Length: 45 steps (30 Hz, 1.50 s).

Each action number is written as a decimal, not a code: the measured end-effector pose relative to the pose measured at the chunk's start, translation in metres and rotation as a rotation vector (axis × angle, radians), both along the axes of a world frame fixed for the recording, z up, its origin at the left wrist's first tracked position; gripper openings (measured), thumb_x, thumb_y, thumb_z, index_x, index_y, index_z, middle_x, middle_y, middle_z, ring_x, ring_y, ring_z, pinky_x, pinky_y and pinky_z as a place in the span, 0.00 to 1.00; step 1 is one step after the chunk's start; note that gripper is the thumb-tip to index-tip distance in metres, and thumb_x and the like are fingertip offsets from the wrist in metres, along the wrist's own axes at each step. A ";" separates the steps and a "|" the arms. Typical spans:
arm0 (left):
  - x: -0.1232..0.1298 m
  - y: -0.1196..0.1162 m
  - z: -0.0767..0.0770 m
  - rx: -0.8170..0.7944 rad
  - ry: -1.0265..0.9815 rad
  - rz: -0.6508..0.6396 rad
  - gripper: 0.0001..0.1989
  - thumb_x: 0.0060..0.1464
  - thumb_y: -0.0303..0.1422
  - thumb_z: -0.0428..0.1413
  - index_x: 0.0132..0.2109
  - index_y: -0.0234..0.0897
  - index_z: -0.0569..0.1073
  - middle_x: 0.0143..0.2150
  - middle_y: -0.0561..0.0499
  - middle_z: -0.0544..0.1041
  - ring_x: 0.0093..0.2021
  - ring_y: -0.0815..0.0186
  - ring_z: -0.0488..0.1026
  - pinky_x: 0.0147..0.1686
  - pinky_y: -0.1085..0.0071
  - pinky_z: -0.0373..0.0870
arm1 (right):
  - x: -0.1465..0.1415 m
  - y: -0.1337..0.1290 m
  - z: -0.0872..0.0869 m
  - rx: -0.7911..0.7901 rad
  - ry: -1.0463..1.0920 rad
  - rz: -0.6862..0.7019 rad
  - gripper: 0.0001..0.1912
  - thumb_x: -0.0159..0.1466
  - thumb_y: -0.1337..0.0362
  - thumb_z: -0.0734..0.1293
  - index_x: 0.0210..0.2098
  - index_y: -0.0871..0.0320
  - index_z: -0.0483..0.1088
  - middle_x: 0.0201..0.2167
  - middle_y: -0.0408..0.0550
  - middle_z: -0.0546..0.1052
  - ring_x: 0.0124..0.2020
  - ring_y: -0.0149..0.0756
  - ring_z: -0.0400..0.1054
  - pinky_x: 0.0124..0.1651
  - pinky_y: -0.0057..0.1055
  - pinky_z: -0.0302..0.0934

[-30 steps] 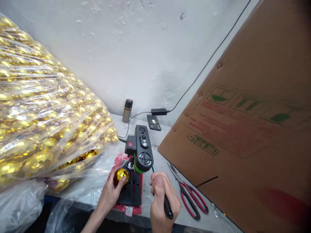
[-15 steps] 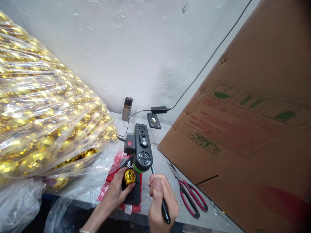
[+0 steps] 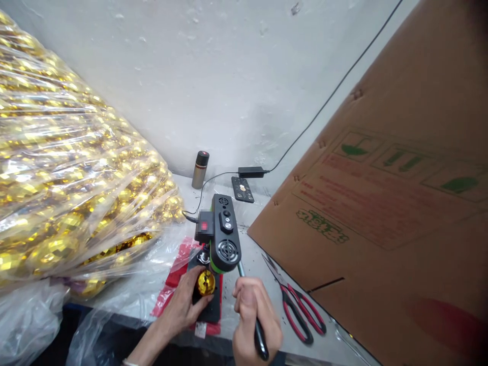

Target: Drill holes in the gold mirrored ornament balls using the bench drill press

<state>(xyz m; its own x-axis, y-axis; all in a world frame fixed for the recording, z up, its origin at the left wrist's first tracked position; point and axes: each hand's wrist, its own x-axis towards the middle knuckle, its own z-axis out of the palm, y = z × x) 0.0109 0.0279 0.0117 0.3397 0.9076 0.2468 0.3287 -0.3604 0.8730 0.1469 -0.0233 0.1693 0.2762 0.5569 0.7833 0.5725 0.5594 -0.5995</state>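
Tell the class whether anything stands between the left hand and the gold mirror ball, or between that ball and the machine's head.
Nothing visible does: the left hand grips the gold mirror ball directly, and no object shows between the ball and the black machine head, though its underside is hidden.

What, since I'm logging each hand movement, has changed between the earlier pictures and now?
The left hand has shifted the gold ball rightward and slightly nearer the person, from the left edge of the black base plate to over it. Nothing was newly grasped or released: the right hand still grips the black handle. The scissors stayed put.
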 end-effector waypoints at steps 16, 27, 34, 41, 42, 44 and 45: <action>-0.005 -0.001 -0.009 -0.024 -0.002 -0.041 0.30 0.62 0.36 0.63 0.69 0.38 0.69 0.65 0.34 0.77 0.64 0.44 0.76 0.65 0.43 0.73 | -0.013 0.006 -0.049 0.150 0.048 -0.132 0.20 0.76 0.68 0.56 0.26 0.54 0.60 0.25 0.37 0.67 0.25 0.27 0.62 0.40 0.30 0.63; -0.004 0.000 -0.007 -0.020 -0.022 -0.015 0.30 0.60 0.37 0.65 0.67 0.40 0.71 0.62 0.36 0.80 0.61 0.44 0.78 0.63 0.45 0.76 | -0.013 0.006 -0.060 0.143 0.064 -0.185 0.20 0.75 0.65 0.58 0.25 0.52 0.60 0.22 0.37 0.68 0.22 0.30 0.61 0.43 0.34 0.66; -0.004 0.000 -0.009 -0.040 -0.014 -0.026 0.30 0.61 0.39 0.64 0.67 0.40 0.70 0.64 0.35 0.78 0.63 0.44 0.76 0.64 0.44 0.74 | -0.010 0.009 -0.066 0.167 0.055 -0.161 0.20 0.75 0.66 0.57 0.25 0.53 0.60 0.23 0.37 0.68 0.22 0.30 0.61 0.42 0.35 0.65; 0.000 -0.001 -0.008 -0.114 -0.006 -0.053 0.31 0.61 0.38 0.64 0.68 0.38 0.68 0.66 0.33 0.75 0.65 0.43 0.74 0.67 0.42 0.70 | -0.008 0.014 -0.061 0.230 0.022 -0.183 0.23 0.77 0.64 0.57 0.23 0.54 0.60 0.21 0.35 0.67 0.21 0.27 0.60 0.44 0.29 0.65; 0.001 -0.001 -0.008 -0.120 -0.002 -0.059 0.32 0.60 0.37 0.64 0.69 0.38 0.67 0.67 0.32 0.75 0.66 0.43 0.73 0.67 0.42 0.70 | -0.009 0.014 -0.062 0.232 0.042 -0.181 0.23 0.77 0.64 0.57 0.23 0.54 0.61 0.21 0.35 0.67 0.21 0.27 0.60 0.44 0.30 0.65; 0.002 -0.001 -0.008 -0.130 0.000 -0.067 0.33 0.60 0.36 0.64 0.69 0.38 0.67 0.67 0.32 0.74 0.66 0.42 0.72 0.68 0.42 0.69 | -0.010 0.012 -0.064 0.209 0.098 -0.177 0.23 0.77 0.64 0.58 0.23 0.54 0.60 0.22 0.36 0.67 0.21 0.27 0.60 0.46 0.30 0.65; 0.003 0.000 -0.008 -0.133 -0.003 -0.071 0.33 0.59 0.36 0.64 0.69 0.38 0.66 0.67 0.32 0.74 0.66 0.42 0.72 0.68 0.42 0.68 | -0.011 0.011 -0.065 0.190 0.129 -0.179 0.23 0.77 0.64 0.58 0.23 0.54 0.61 0.22 0.36 0.67 0.22 0.27 0.60 0.48 0.31 0.65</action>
<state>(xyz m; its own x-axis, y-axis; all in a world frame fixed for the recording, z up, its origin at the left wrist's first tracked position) 0.0135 0.0276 0.0038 0.4037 0.9060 0.1275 0.3037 -0.2641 0.9155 0.1360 -0.0124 0.1039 0.4607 0.3374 0.8209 0.5979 0.5656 -0.5680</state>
